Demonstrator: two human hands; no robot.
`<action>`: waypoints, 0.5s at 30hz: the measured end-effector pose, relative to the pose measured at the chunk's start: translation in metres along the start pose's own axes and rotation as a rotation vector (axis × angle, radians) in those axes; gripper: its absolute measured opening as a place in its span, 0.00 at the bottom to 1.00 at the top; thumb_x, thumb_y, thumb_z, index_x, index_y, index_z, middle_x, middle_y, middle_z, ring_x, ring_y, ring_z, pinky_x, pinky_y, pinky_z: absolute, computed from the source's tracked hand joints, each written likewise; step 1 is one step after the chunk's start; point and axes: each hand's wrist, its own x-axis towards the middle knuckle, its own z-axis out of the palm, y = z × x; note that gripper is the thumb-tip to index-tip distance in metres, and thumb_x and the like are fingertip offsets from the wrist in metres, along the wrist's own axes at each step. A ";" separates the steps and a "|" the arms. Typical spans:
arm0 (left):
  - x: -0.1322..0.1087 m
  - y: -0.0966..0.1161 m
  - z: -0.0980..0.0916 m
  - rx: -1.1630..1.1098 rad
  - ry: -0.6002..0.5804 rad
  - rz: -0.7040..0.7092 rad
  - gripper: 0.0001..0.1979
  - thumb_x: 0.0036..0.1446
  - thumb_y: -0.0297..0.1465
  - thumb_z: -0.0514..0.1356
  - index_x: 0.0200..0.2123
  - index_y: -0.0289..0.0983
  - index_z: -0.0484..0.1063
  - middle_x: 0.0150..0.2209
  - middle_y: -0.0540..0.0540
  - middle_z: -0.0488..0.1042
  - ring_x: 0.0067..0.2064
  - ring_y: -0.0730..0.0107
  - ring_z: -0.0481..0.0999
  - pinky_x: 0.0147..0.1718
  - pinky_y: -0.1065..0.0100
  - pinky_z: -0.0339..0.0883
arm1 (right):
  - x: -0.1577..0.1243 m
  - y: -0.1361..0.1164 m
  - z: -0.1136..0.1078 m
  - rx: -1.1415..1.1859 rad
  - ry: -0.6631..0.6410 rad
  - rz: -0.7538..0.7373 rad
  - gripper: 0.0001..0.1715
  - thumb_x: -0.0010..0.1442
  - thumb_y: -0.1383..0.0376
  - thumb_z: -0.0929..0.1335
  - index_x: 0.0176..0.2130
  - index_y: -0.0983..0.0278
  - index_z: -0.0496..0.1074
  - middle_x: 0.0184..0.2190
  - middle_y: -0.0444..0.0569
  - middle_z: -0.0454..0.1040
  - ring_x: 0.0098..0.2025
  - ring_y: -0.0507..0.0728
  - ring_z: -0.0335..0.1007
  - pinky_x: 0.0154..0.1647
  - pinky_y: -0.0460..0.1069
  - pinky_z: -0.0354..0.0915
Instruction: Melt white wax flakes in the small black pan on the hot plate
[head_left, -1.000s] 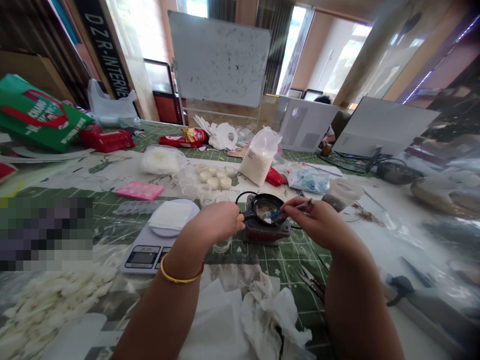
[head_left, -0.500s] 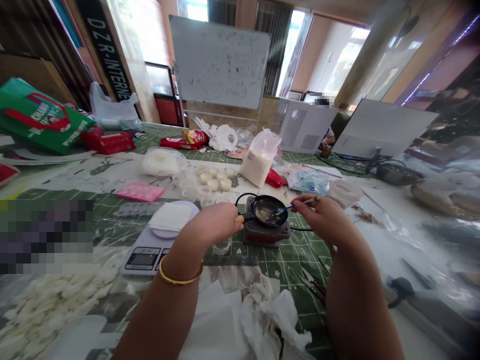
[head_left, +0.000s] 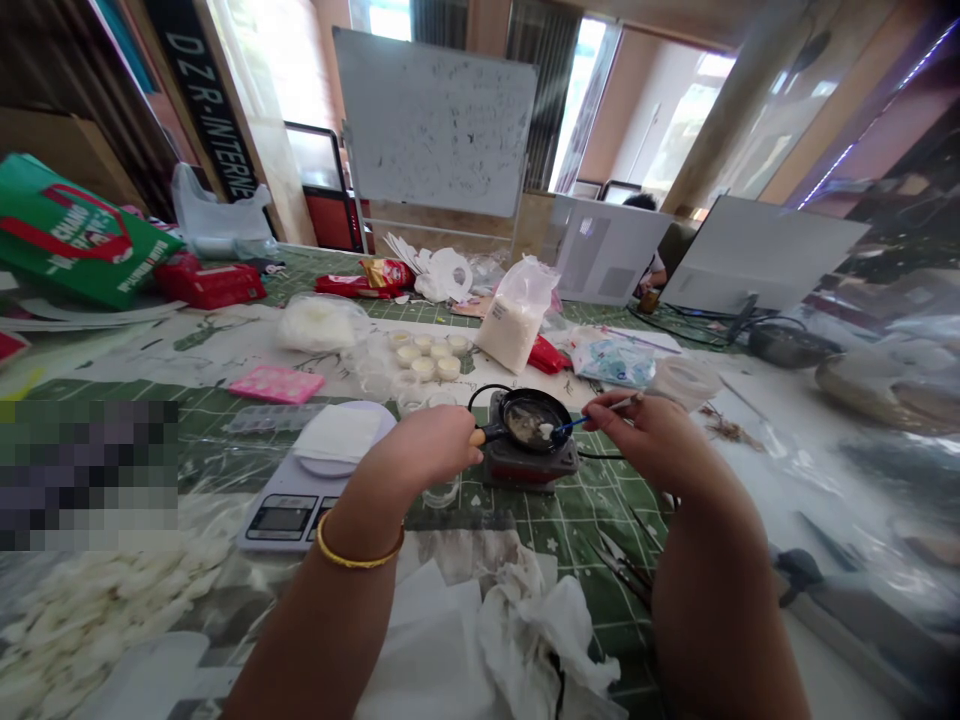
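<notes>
A small black frying pan [head_left: 517,444] sits on a little electric hot plate [head_left: 529,474]. My left hand [head_left: 433,440] is closed around the pan's handle, whose orange-brown tip [head_left: 478,437] shows by the thumb. Between the fingers of my right hand [head_left: 637,428] is a thin blue stirring stick [head_left: 576,425] with a pale upper end. Its lower end dips into the pan, touching a whitish lump [head_left: 547,432] in a shiny clear liquid. I cannot make out the exact shape of the stick's tip.
Left of the pan stands a digital kitchen scale [head_left: 281,520] with white paper on top. Behind are several small cups of pale wax-like filling [head_left: 424,367] and a bag of white granules [head_left: 512,325]. Scissors [head_left: 622,565] and crumpled tissue [head_left: 544,630] lie in front. A person [head_left: 656,265] sits behind monitors.
The stick's lower end has moved slightly left and down within the pan, and a whitish lump now shows there. My left hand keeps its hold on the handle.
</notes>
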 end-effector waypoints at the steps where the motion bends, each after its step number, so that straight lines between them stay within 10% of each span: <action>1: 0.000 0.000 0.000 0.002 0.006 0.002 0.13 0.49 0.38 0.50 0.26 0.36 0.69 0.26 0.45 0.70 0.24 0.70 0.66 0.20 0.70 0.51 | 0.000 0.000 0.000 0.011 0.005 0.001 0.20 0.55 0.54 0.59 0.29 0.62 0.74 0.24 0.45 0.73 0.23 0.51 0.64 0.27 0.46 0.56; 15: -0.001 0.000 0.000 -0.009 0.040 0.010 0.13 0.50 0.38 0.50 0.25 0.36 0.69 0.25 0.45 0.71 0.24 0.70 0.66 0.20 0.70 0.49 | 0.005 -0.001 0.012 0.023 0.027 -0.040 0.19 0.55 0.55 0.59 0.29 0.62 0.73 0.30 0.46 0.75 0.30 0.55 0.68 0.31 0.48 0.57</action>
